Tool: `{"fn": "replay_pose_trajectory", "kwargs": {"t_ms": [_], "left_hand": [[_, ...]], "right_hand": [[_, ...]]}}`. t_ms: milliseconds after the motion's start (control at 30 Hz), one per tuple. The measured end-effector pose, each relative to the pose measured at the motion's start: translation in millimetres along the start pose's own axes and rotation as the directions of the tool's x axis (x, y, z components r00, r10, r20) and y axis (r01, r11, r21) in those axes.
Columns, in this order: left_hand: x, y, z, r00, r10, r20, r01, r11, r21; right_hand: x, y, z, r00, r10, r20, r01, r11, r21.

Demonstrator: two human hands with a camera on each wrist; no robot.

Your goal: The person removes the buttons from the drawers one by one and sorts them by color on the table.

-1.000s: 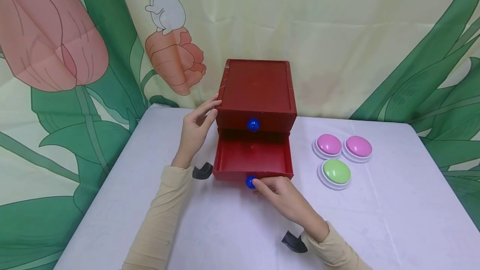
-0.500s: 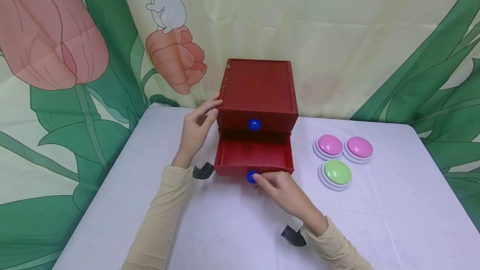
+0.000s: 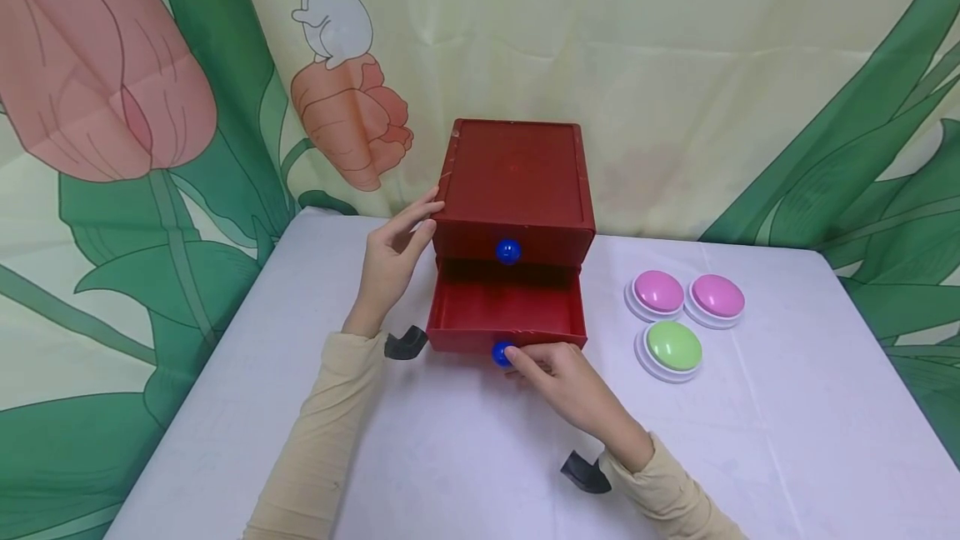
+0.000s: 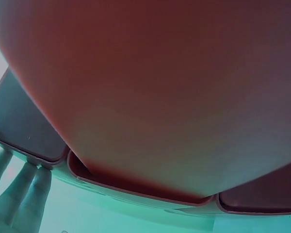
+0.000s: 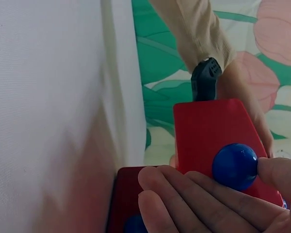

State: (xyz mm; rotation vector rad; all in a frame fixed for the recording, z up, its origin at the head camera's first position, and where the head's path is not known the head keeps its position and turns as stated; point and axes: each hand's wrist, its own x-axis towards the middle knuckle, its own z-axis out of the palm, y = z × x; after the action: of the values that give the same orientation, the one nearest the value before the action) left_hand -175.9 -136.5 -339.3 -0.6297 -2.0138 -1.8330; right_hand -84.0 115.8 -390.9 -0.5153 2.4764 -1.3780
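A red drawer cabinet stands at the table's back, its top drawer shut. Beneath that, a red drawer is pulled out, with nothing visible inside. My right hand pinches its round blue knob; in the right wrist view the thumb touches the knob and the fingers lie along its other side. Closer to the table, that view shows another dark red front with a partly hidden blue knob. My left hand rests against the cabinet's left side, fingers extended. Its own wrist view is mostly blocked by a blurred surface.
Right of the cabinet, two pink push lights and a green one sit on the white-covered table. A printed curtain hangs close behind. Dark wrist mounts stick out beside both sleeves.
The pulled-out drawer has slid slightly back toward the cabinet, with my right hand moving along on its knob. My left hand has stayed in place.
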Motion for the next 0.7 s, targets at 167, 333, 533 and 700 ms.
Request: {"fn": "replay_pose_trajectory", "kwargs": {"t_ms": [167, 333, 533, 700], "left_hand": [[0.9, 0.3, -0.1, 1.000, 0.000, 0.004, 0.000, 1.000, 0.004], [0.8, -1.9, -0.1, 1.000, -0.004, 0.005, 0.004, 1.000, 0.002], [0.0, -2.1, -0.3, 1.000, -0.005, 0.004, 0.005, 1.000, 0.002], [-0.5, -1.0, -0.8, 1.000, -0.003, 0.000, 0.003, 1.000, -0.001]], "right_hand": [[0.4, 0, 0, 1.000, -0.001, -0.011, 0.001, 1.000, 0.004], [3.1, 2, 0, 0.999, -0.016, -0.031, 0.016, 1.000, 0.004], [8.0, 4, 0, 1.000, -0.001, -0.024, 0.001, 1.000, 0.017], [11.5, 4, 1, 1.000, 0.001, -0.029, 0.000, 1.000, 0.030]]}}
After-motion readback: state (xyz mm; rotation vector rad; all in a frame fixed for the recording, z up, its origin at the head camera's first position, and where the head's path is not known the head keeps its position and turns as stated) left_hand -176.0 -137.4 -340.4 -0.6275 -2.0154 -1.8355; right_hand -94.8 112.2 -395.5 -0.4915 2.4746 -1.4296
